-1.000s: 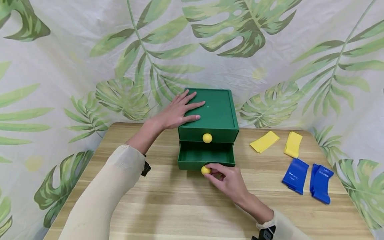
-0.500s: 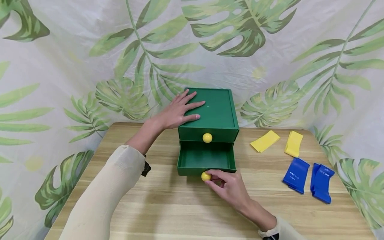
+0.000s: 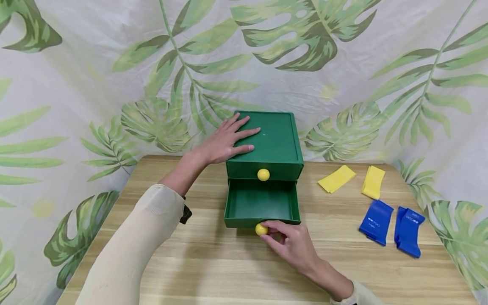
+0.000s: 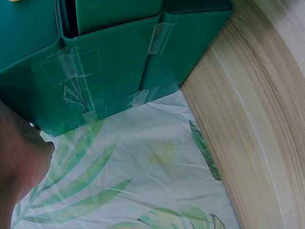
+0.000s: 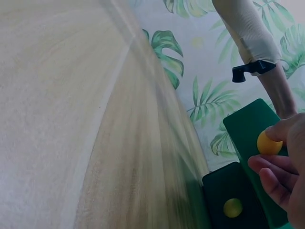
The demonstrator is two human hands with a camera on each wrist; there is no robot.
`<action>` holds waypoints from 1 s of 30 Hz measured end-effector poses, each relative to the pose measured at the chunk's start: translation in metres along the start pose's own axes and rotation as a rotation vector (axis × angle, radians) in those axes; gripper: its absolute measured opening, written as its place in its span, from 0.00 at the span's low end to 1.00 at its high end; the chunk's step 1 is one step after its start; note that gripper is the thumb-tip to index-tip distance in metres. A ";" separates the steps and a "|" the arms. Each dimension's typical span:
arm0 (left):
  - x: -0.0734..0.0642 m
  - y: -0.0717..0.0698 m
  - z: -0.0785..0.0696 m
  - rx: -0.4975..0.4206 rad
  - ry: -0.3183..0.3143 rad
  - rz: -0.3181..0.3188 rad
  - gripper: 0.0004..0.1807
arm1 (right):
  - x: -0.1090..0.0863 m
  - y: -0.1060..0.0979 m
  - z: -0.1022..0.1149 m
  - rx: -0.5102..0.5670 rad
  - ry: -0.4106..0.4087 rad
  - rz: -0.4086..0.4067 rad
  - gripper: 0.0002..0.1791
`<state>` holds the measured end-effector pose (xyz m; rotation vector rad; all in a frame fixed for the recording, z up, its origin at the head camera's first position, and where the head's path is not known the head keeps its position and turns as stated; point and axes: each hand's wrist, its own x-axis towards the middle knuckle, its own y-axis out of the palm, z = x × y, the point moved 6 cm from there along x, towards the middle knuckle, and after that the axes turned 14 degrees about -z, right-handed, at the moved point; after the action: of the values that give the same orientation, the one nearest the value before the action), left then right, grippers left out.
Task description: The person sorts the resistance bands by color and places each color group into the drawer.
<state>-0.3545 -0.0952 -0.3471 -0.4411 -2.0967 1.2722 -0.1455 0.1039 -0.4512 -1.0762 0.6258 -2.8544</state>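
Note:
A green drawer unit (image 3: 278, 142) with round yellow knobs stands at the far side of the wooden table. My left hand (image 3: 225, 142) rests on its top, fingers spread straight. Thumb and fingers of my right hand (image 3: 297, 248) pinch the yellow knob (image 3: 261, 229) of a pulled-out drawer (image 3: 240, 223), whose inside holds nothing visible. Above it, the top drawer with its knob (image 3: 263, 174) is closed. In the right wrist view, another closed drawer's knob (image 5: 233, 208) shows nearer the table. Clear tape (image 4: 76, 81) joins the unit's side in the left wrist view.
Two folded yellow bands (image 3: 337, 179) (image 3: 372, 182) and two folded blue bands (image 3: 376, 222) (image 3: 407, 232) lie on the table (image 3: 213, 262) right of the unit. A leaf-printed cloth (image 3: 286, 91) hangs close behind.
My right hand has drawn the drawer farther out toward me by its knob, showing more of its inside. The left hand has stayed in place on the unit's top.

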 end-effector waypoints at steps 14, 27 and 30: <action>-0.001 0.000 0.001 0.001 -0.005 0.002 0.34 | 0.003 -0.023 0.007 0.007 0.116 0.207 0.17; -0.001 0.000 0.000 -0.007 -0.011 -0.003 0.34 | 0.013 -0.079 0.019 0.058 -0.030 0.220 0.21; -0.001 0.001 0.000 -0.010 -0.013 -0.004 0.34 | 0.016 -0.091 0.016 0.037 -0.064 0.217 0.24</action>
<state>-0.3545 -0.0956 -0.3480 -0.4342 -2.1151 1.2663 -0.1374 0.1787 -0.3958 -1.0205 0.6404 -2.6266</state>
